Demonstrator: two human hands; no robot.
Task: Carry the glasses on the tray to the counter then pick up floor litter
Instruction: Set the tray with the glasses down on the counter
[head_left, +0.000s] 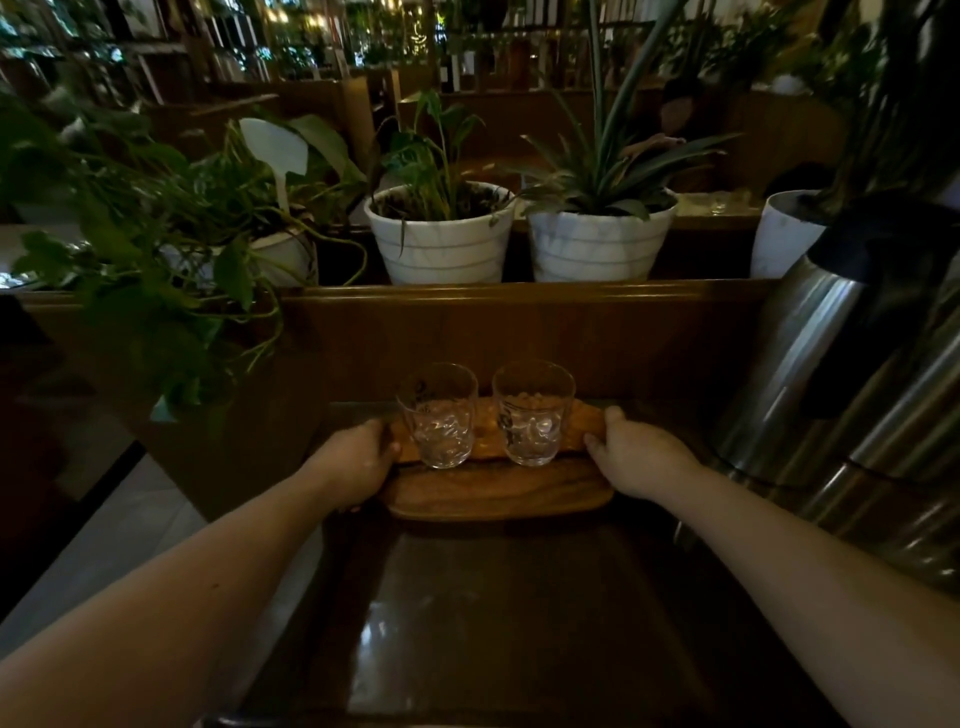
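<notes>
A wooden tray (498, 493) rests at the far end of a dark glossy counter (509, 623). Two clear empty glasses stand upright on it side by side: the left glass (439, 415) and the right glass (532, 413). My left hand (358, 462) grips the tray's left edge. My right hand (631, 457) grips its right edge, thumb on top. Both arms reach forward from the bottom of the view.
A steel thermos jug (831, 364) with a black lid stands close on the right. A wooden partition (519, 332) rises behind the tray, with potted plants in white pots (441, 244) (597, 244) on top. A trailing leafy plant (156, 270) hangs at the left. Pale floor (130, 530) shows lower left.
</notes>
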